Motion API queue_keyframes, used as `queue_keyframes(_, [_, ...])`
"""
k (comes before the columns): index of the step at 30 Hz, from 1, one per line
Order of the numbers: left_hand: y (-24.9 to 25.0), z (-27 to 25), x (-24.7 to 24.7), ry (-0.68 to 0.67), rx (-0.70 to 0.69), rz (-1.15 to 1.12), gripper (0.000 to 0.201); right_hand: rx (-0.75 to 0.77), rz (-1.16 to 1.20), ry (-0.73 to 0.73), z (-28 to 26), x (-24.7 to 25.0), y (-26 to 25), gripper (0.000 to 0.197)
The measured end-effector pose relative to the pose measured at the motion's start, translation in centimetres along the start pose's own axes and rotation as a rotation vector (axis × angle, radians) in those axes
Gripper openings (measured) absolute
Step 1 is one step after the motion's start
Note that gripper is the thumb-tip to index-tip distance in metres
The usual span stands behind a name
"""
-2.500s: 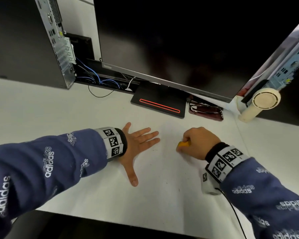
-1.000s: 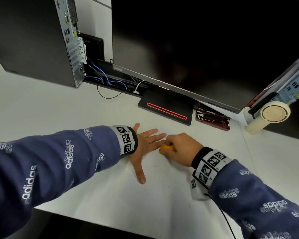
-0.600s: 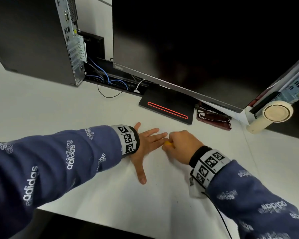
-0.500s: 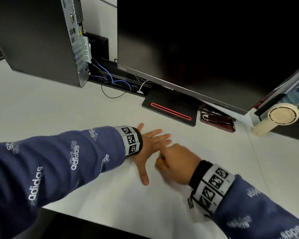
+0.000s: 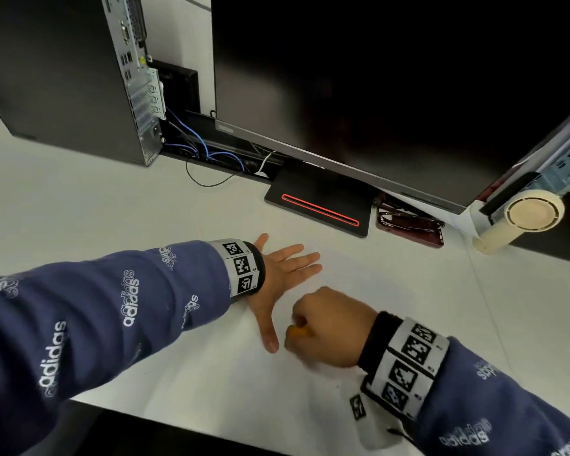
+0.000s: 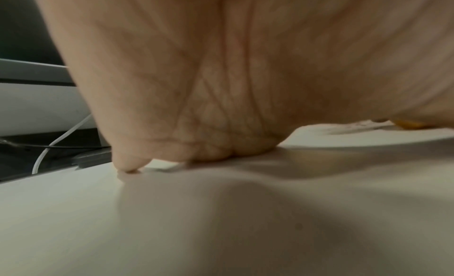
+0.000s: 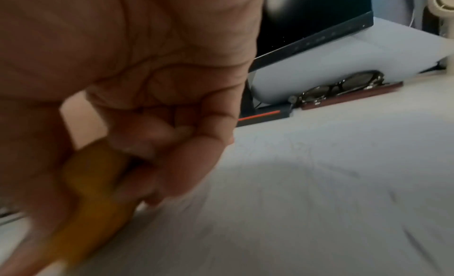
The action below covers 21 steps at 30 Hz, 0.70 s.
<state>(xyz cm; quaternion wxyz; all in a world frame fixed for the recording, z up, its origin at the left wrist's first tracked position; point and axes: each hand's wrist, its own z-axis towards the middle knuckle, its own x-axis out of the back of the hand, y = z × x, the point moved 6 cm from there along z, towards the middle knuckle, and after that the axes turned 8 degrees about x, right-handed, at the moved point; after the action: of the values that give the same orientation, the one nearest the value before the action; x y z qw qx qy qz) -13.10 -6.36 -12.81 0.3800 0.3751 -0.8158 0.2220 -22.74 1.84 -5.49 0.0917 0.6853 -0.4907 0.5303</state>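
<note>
holding: right hand, grip curled tight round a yellow pencil, fingers and thumb pinching it low on the shaft. it may be a crayon; the wrist view is too blurred to tell.

pencil axis: slanted, upper end buried in the fist, lower end angled down toward the tabletop on the side facing the other hand. whether the tip touches the surface cannot be told.

left hand: flat, palm down on the tabletop, fingers straight and spread, holding nothing. fingers point away toward the monitor base; thumb is splayed back toward the person.

key relation: the pencil's exposed end sits just beside the thumb's tip, on its right, near but not clearly touching. the right hand alone is placed to move; the left serves as a fixed shape.

judgement: the work looks like tracing round the flat hand, so the next stroke likely has to curve close about the thumb tip.

also present: monitor, computer tower, glasses, small fan.
</note>
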Motion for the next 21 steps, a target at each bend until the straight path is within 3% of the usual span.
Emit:
queue_keyframes(2, [0.0,0.0,0.0,-0.01,0.0,0.008,0.168,-0.026,-0.01,0.039,0.9,1.6,1.4,0.033])
queue_keyframes(6, [0.3,0.0,0.4,-0.018,0.006,0.016,0.168,-0.249,-0.102,0.276,2.3,5.6,5.6,0.034])
queue_keyframes(8, [0.3,-0.2,0.3,-0.021,0.012,0.026,0.167,-0.202,-0.094,0.246,2.1,4.3,4.0,0.033])
queue_keyframes(12, [0.4,-0.7,0.4,0.006,0.003,0.002,0.167,-0.012,0.012,0.052,0.6,0.7,-1.0,0.04])
queue_keyframes(14, [0.4,-0.9,0.5,-0.022,0.009,0.023,0.166,-0.056,-0.004,0.086,1.0,2.4,0.7,0.04])
queue_keyframes(18, [0.6,-0.7,0.6,-0.016,0.013,0.03,0.167,-0.311,-0.016,0.291,1.7,5.9,6.2,0.031])
queue_keyframes(21, [0.5,-0.8,0.5,-0.016,0.019,0.012,0.166,-0.154,-0.043,0.173,1.3,2.9,1.9,0.025])
